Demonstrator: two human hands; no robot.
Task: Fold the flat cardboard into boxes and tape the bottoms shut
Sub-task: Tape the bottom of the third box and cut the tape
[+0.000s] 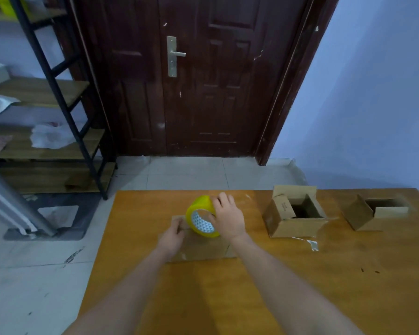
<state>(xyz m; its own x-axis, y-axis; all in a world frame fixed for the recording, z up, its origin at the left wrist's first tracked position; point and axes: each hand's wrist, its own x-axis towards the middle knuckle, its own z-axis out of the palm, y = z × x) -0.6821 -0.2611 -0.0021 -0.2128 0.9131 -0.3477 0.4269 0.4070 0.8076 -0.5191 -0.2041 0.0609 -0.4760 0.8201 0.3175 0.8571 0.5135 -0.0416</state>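
Right hand gripping tape roll; left hand pinching tape end on box. Cardboard light, stiff; tape sticky, best held by rim.

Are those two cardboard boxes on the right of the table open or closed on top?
Open. Both the nearer box and the far box show dark hollow interiors, with top flaps standing up or folded outward.

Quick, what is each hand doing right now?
Left hand: presses on the brown cardboard box; whether it pinches tape cannot be told.
Right hand: holding the yellow tape roll.
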